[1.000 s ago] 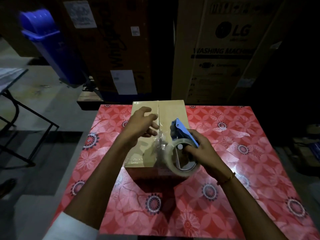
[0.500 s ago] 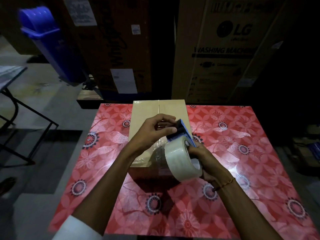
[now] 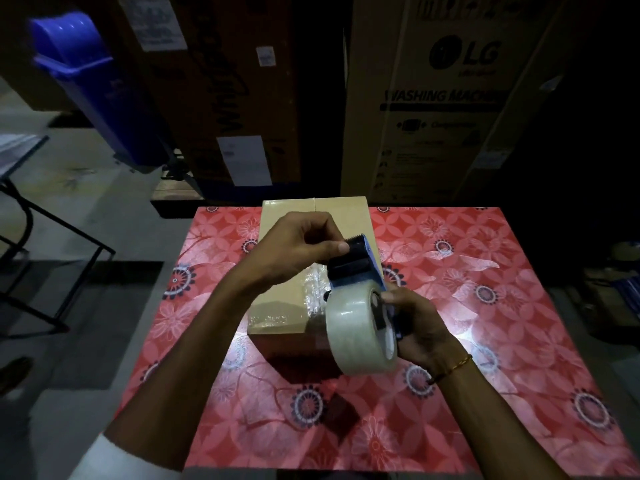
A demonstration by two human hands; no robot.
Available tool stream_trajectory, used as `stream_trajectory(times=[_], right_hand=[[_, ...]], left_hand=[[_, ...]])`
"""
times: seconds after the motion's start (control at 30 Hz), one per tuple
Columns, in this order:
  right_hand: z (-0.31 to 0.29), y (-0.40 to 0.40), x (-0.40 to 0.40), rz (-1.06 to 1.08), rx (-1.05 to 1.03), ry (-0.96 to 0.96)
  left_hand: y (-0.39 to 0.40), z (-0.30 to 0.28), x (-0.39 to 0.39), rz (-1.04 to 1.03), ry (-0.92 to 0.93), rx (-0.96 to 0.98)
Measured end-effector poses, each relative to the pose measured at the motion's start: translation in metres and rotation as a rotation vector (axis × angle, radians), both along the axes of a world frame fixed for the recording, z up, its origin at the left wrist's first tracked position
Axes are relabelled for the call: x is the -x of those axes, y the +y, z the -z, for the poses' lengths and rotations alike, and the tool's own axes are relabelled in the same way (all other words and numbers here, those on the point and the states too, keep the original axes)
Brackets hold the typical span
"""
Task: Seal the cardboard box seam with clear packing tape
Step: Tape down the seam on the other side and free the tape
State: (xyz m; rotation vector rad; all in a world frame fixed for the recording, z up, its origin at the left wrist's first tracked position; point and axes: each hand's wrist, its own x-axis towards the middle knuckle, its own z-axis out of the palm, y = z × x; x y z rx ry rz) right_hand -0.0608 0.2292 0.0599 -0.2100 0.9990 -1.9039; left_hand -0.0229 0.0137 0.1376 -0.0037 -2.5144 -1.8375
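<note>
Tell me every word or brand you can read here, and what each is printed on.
"LG": tall cardboard carton behind the table.
"WASHING MACHI...", cut off by shadow: same carton.
Smaller print on that carton: too blurred.
Sideways script on the dark carton: unreadable.
White paper labels: too small to read.
Small cardboard box: no text visible.

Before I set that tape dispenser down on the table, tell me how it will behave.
The tape dispenser would probably tip towards its roll, which looks bulky beside the slim blue frame. Set on the roll's round edge, it may well roll across the glossy tablecloth. The toothed cutter near the left hand could likely snag fingers.
</note>
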Motion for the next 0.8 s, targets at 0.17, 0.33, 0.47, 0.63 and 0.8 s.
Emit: stream_trajectory(times=[0.17, 0.33, 0.47, 0.63, 0.8], right_hand=[[-0.001, -0.013, -0.002, 0.143, -0.151, -0.037], [0.007, -0.013, -0.006, 0.144, -0.265, -0.033], [0.008, -0.008, -0.008, 0.115, -0.31, -0.007], [-0.014, 0.002, -0.006, 0.065, -0.315, -0.004], [-0.013, 0.01, -0.007, 0.045, -0.386, 0.081]], left_hand=[[0.002, -0.001, 0.004, 0.028, -0.031, 0.007], [0.006, 0.007, 0.007, 0.055, -0.084, -0.014], [0.006, 0.008, 0.007, 0.089, -0.167, -0.034], [0.0, -0.004, 0.004, 0.176, -0.265, -0.139], [-0.012, -0.01, 0.005, 0.283, -0.362, -0.273]])
